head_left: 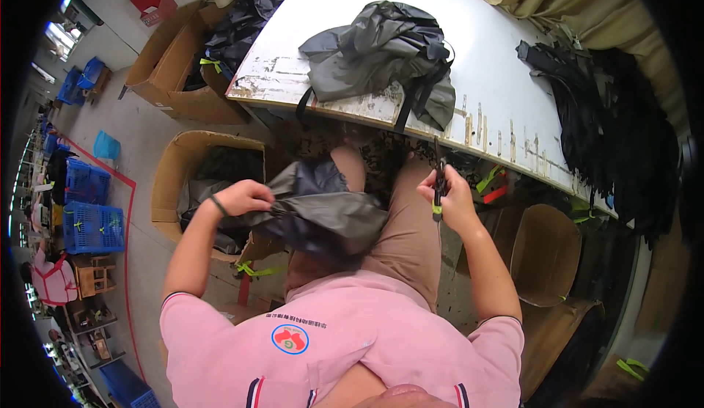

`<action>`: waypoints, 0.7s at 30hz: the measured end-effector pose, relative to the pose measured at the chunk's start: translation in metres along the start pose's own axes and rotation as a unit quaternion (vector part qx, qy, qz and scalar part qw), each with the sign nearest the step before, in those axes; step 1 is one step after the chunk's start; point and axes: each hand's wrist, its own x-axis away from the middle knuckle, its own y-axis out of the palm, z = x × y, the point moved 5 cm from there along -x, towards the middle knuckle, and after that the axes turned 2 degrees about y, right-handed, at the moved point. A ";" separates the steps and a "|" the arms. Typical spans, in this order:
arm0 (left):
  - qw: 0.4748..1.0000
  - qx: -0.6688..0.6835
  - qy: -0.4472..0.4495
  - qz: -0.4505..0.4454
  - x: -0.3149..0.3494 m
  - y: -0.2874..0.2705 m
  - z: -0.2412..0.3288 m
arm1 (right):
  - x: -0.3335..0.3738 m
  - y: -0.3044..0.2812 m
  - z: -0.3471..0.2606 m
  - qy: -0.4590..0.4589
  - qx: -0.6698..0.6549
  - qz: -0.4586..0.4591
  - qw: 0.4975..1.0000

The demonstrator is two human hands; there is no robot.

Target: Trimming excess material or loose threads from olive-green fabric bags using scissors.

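Note:
My left hand (246, 197) is closed, pinching the edge of a crumpled dark grey fabric piece (330, 217) that hangs over my lap, beside a cardboard box. In my right hand (456, 201), above my right thigh, is a slim black pointed tool (441, 181) with a yellow-green band at its lower end. Its narrow tip points away from me, toward the table edge; its exact kind is unclear. Ahead, a similar dark grey fabric item (389, 56) with black straps lies on the white table (491, 78), partly hanging over the near edge.
Dark fabric lies in an open cardboard box (172, 166) at my left and another (158, 71) beyond it. A black strap bundle (609, 122) hangs off the table's right side. Another cardboard box (546, 250) stands at right. Blue crates (92, 228) stand far left.

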 end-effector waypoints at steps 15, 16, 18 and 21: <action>0.956 0.024 -0.191 0.224 0.089 -0.040 -0.147 | -0.261 -0.010 -0.113 -0.038 0.358 0.242 0.901; 0.963 0.053 -0.134 0.229 0.062 -0.045 -0.125 | -0.264 -0.015 -0.130 -0.082 0.331 0.257 0.904; 0.963 0.105 -0.030 0.248 0.011 -0.054 -0.077 | -0.255 -0.026 -0.178 -0.174 0.282 0.283 0.900; 0.937 0.144 0.106 0.300 -0.058 -0.071 0.000 | -0.214 -0.061 -0.269 -0.317 0.250 0.330 0.853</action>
